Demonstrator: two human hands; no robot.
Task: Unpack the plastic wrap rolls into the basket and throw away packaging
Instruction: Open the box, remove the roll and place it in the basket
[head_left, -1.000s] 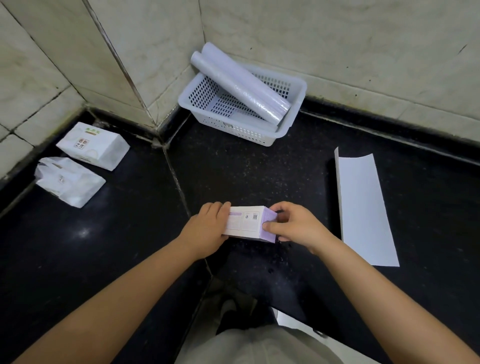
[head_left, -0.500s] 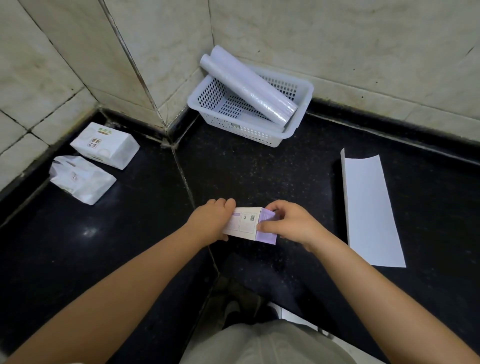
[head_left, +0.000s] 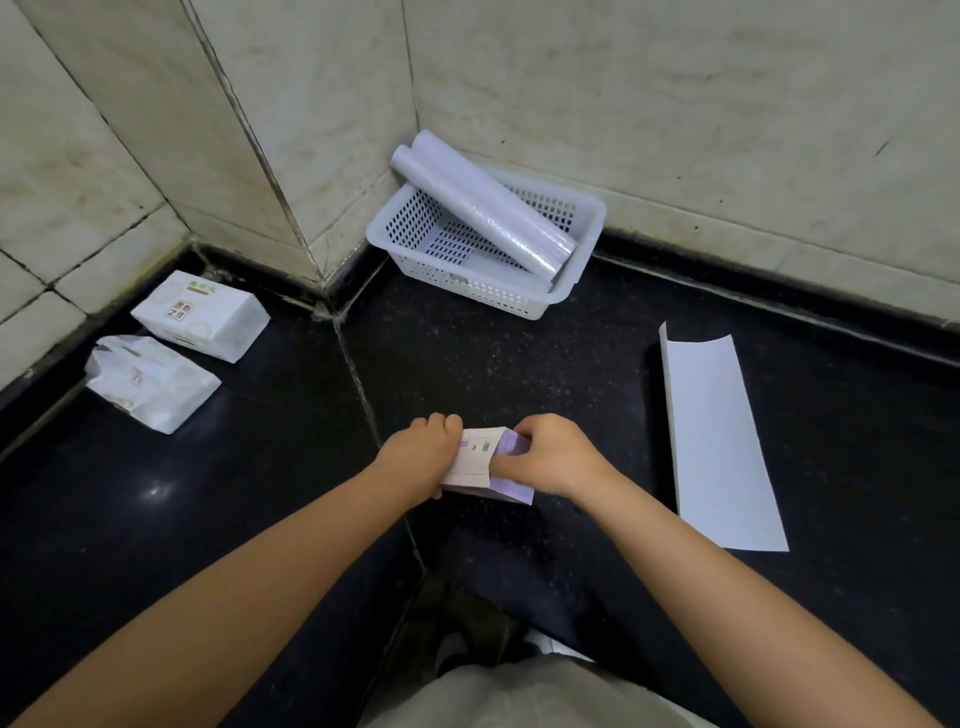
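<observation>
Both hands clasp a small purple-and-white box (head_left: 485, 467) low at centre, over the black floor (head_left: 260, 493). The left hand (head_left: 423, 454) curls round its left end; the right hand (head_left: 553, 454) pinches the right end, perhaps at a flap. Two rolls (head_left: 488, 208) lie slanted in the basket (head_left: 582, 244) at 12 o'clock.

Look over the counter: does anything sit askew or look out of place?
Yes. The two rolls lie diagonally in the basket, their upper ends sticking out over its back rim rather than lying flat inside. A white sheet lies loose on the counter at right.
</observation>
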